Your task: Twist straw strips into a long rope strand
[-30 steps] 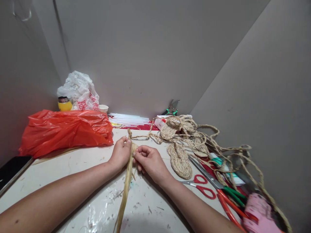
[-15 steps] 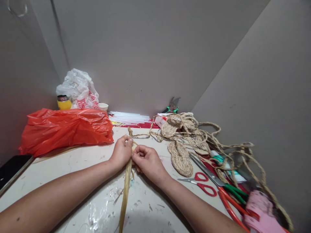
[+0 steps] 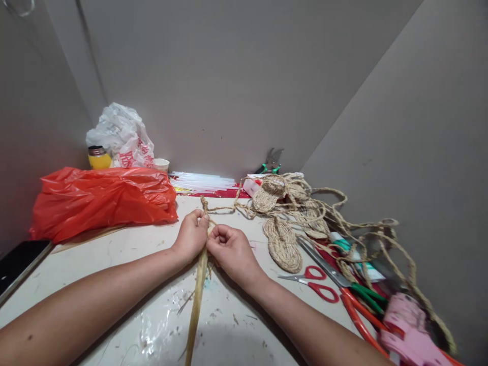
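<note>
My left hand (image 3: 191, 236) and my right hand (image 3: 231, 251) meet at the middle of the white table (image 3: 114, 254). Both are closed, pinching the upper end of a bundle of pale straw strips (image 3: 197, 300) that trails toward me over the table. From where the fingers meet, a braided straw rope (image 3: 223, 208) runs away toward the back right. A small woven straw sandal sole (image 3: 282, 244) lies just right of my right hand.
A red plastic bag (image 3: 101, 198) lies at the left, a white bag (image 3: 122, 134), a yellow jar (image 3: 99, 158) and a paper cup (image 3: 161, 164) behind it. Coiled straw rope (image 3: 343, 223), red scissors (image 3: 314, 282), green-handled shears (image 3: 360, 295) and a pink tool (image 3: 409, 330) crowd the right.
Both hands stay pinched on the straw; the right hand has closed in against the left. The view has shifted slightly.
</note>
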A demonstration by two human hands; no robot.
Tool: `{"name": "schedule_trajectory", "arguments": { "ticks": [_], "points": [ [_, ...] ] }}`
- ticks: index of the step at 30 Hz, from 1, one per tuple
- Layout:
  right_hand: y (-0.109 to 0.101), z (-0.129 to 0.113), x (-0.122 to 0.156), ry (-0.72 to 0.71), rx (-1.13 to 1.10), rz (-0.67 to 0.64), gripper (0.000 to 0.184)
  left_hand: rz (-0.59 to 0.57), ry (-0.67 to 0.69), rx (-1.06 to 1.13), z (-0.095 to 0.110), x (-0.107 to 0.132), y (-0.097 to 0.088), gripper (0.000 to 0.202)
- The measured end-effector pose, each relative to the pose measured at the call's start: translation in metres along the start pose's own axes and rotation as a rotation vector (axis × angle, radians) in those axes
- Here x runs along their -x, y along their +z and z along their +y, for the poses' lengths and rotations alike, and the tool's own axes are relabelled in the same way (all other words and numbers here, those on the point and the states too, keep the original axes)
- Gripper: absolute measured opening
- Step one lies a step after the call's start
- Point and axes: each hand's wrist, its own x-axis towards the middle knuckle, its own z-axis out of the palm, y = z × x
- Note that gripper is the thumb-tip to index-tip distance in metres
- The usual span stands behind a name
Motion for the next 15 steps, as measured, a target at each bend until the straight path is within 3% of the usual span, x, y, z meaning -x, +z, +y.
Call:
{"name": "schedule_trajectory", "arguments": {
  "ticks": [8,15],
  "points": [
    [-0.0012,-0.0021,0.0017,0.112,-0.114,-0.057,0.012,0.005,-0.008,0.014,-0.001,0.0009,0.0,0.019],
    [-0.0015,-0.0023,0.0048,0.037,-0.047,-0.011,0.011,-0.007,0.035,-0.032,-0.0011,0.0007,0.0,0.018]
  ]
}}
